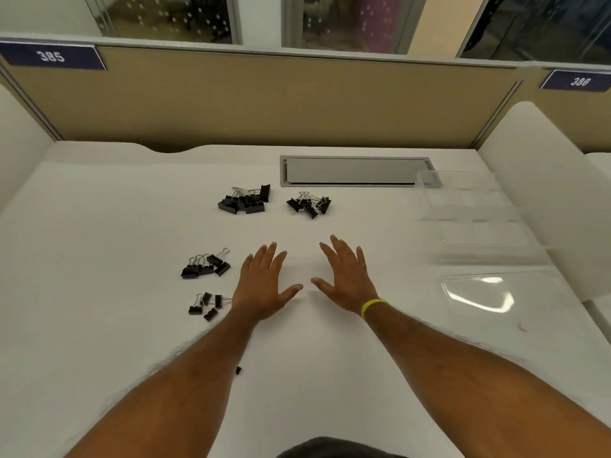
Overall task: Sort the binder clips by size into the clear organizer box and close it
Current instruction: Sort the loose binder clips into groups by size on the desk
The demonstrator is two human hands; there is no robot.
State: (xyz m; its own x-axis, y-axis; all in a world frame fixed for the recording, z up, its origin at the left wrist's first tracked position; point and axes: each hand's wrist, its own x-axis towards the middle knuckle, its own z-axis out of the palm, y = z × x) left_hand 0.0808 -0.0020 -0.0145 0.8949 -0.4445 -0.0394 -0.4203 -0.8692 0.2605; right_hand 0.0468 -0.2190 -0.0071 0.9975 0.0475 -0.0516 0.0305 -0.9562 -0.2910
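Observation:
Several piles of black binder clips lie on the white desk: the largest clips (244, 201) at the back, a medium pile (309, 203) to their right, another pile (205, 263) at the left, and the smallest clips (207, 304) nearest me. My left hand (264, 282) and my right hand (347, 276) lie flat on the desk with fingers spread, holding nothing. The clear organizer box (476, 219) stands open at the right, its compartments empty, and its clear lid (479, 294) lies flat in front of it.
A grey cable hatch (357, 171) is set into the desk behind the clips. One tiny black piece (238, 370) lies beside my left forearm. Tan partition walls and white side dividers enclose the desk.

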